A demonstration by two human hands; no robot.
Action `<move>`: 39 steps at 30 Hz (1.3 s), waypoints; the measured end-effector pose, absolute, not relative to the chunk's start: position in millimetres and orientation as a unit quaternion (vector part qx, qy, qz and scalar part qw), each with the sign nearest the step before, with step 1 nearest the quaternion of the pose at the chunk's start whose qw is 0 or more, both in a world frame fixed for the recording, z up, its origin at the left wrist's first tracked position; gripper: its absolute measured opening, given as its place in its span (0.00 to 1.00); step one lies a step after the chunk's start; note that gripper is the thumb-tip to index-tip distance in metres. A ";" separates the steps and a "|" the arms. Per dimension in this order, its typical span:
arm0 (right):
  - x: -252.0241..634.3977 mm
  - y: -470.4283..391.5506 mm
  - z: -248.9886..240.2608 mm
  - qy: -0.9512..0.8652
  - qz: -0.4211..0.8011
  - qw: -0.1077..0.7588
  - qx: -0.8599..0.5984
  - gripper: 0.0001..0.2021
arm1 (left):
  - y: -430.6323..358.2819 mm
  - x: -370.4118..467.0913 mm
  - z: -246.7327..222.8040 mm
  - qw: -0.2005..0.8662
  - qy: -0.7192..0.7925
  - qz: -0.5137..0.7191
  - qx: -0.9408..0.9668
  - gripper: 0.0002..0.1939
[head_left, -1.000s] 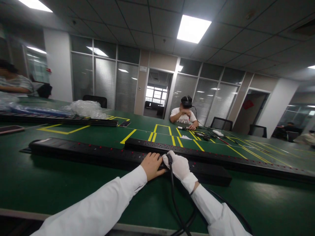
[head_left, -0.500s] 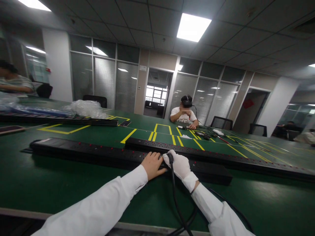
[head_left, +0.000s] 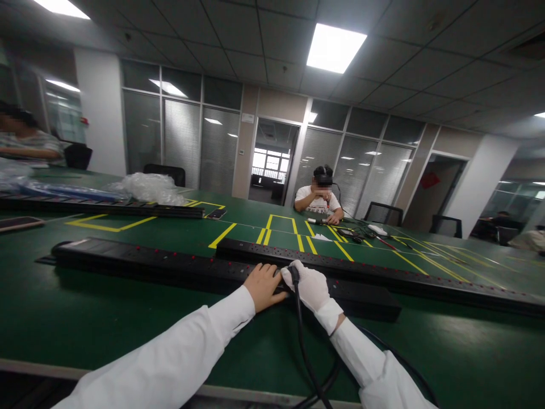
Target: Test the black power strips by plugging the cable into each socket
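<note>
A long black power strip with small red lights lies across the green table in front of me. My bare left hand grips it near the middle, fingers over the top and thumb toward the right. Close beside, my right hand, in a white glove, is closed around a black plug held at the strip's top face. From the plug a thick black cord drops toward me over the table edge. Whether the plug's pins are in a socket is hidden by my fingers.
Behind lies a second long black strip. More strips, plastic wrap and a phone are at the left on the table. Across it sits a person near cables and small items; another person sits far left.
</note>
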State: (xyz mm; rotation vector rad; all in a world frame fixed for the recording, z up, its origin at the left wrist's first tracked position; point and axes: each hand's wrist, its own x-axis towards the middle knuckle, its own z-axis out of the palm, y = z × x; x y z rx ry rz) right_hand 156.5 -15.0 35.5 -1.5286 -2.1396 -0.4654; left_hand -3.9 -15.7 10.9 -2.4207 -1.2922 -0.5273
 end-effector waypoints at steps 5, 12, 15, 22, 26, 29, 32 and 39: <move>156.7 -14.4 36.9 -0.780 -0.134 0.233 -0.566 0.21 | -15.2 -3.9 10.7 0.167 -0.456 -0.185 -0.854 0.24; 161.7 -3.7 40.2 -0.790 -0.064 0.247 -0.558 0.20 | -14.0 -4.0 10.9 0.167 -0.456 -0.184 -0.855 0.27; 161.1 -3.5 40.0 -0.789 -0.075 0.245 -0.559 0.21 | -14.5 -4.1 11.0 0.169 -0.455 -0.183 -0.855 0.27; 156.7 -12.7 35.4 -0.779 -0.157 0.246 -0.555 0.22 | -14.5 -3.6 9.9 0.170 -0.456 -0.181 -0.855 0.25; 157.1 -13.9 35.6 -0.782 -0.164 0.247 -0.549 0.21 | -14.5 -3.6 10.4 0.166 -0.455 -0.181 -0.856 0.25; 157.3 -13.8 36.1 -0.781 -0.164 0.244 -0.551 0.22 | -14.4 -3.8 10.5 0.164 -0.456 -0.181 -0.856 0.25; 157.4 -13.9 36.1 -0.784 -0.162 0.245 -0.547 0.21 | -14.1 -3.8 10.1 0.164 -0.456 -0.183 -0.855 0.24; 161.1 -8.6 34.6 -0.785 -0.116 0.255 -0.552 0.19 | -14.3 -4.0 10.5 0.168 -0.453 -0.185 -0.856 0.25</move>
